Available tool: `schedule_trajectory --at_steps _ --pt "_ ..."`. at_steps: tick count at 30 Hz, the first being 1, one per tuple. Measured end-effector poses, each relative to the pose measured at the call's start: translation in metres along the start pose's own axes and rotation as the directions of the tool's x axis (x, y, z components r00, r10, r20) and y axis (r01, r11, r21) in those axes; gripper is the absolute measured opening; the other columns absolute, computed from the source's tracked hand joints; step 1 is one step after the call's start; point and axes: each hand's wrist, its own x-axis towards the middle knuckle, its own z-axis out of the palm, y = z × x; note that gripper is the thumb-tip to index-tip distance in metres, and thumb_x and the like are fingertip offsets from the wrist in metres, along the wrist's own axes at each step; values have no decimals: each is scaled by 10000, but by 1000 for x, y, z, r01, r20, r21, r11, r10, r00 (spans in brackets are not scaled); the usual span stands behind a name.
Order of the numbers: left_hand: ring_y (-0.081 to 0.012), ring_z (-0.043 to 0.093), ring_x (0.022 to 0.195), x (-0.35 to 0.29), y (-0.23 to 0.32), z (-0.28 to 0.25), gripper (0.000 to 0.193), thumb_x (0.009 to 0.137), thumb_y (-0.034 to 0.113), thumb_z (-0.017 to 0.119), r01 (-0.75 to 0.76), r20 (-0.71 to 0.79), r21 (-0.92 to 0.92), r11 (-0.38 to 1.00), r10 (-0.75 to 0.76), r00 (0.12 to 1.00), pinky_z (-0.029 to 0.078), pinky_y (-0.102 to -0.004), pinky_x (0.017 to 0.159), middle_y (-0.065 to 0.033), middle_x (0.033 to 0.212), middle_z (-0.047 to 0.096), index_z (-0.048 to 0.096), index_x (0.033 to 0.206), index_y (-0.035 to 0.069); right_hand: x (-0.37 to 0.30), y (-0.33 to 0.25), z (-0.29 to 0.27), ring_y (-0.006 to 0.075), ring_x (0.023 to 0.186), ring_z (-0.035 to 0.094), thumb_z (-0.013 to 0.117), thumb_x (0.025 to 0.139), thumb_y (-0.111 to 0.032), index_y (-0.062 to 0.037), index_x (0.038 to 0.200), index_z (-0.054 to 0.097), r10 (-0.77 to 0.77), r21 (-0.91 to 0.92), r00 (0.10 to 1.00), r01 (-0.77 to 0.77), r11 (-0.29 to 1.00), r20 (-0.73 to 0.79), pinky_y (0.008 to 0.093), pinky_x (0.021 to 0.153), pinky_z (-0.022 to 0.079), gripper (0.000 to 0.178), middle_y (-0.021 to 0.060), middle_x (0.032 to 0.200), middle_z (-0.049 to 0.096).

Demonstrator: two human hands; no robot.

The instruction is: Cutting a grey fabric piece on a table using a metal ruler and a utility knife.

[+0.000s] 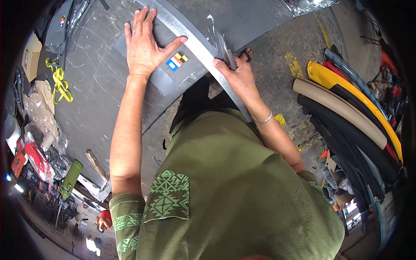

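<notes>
My left hand (145,47) lies flat with fingers spread on a grey sheet piece (162,81), its thumb reaching over a long metal straightedge (195,47). A small patch with coloured flag-like squares (177,61) is on the grey piece, beside that thumb. My right hand (240,80) is closed around a utility knife (231,58) that points away from me, at the right side of the straightedge. The right thumb rests at the metal's edge; the other fingers are mostly hidden. A larger dark grey sheet (251,19) extends beyond the straightedge to the right.
A scratched dark table (95,56) lies under the work. On its left are a yellow measuring tape (60,82) and plastic-wrapped items (39,104). Rolls of material, including a tan roll (342,112) and a yellow roll (355,104), are at the right. A sandalled foot (246,55) shows past the table edge.
</notes>
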Motion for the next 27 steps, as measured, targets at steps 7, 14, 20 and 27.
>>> schedule_trajectory --at_steps 7,14,20,27 --pt "-316 382 1479 0 0 0 1110 629 760 806 1 -1 5 1000 -1 1000 185 -567 1242 -144 1533 465 503 1452 79 1 1 -1 80 673 583 744 912 -333 36 981 739 1 -3 1000 -1 1000 19 279 629 484 376 23 728 678" --pt "-310 380 1481 1 1 -1 1115 624 762 809 3 0 18 1000 -3 1000 188 -564 1243 -139 1533 469 508 1447 73 1 -1 -2 86 670 584 743 911 -334 38 991 741 25 -15 999 -24 1000 33 287 630 487 380 25 728 678" --pt "-305 355 1494 0 3 -2 1054 684 716 805 8 10 2 1000 -8 1000 196 -569 1237 -120 1555 446 480 1468 91 1 -4 -4 84 668 579 744 911 -338 42 992 740 20 -23 999 -19 1000 38 286 628 486 388 27 729 679" --pt "-309 362 1491 0 3 -3 1057 679 710 813 4 11 -1 1000 -4 1000 194 -568 1237 -124 1551 451 483 1466 86 1 -3 -5 87 662 576 739 917 -329 46 992 737 -18 -50 999 20 999 48 285 620 481 382 29 729 677"
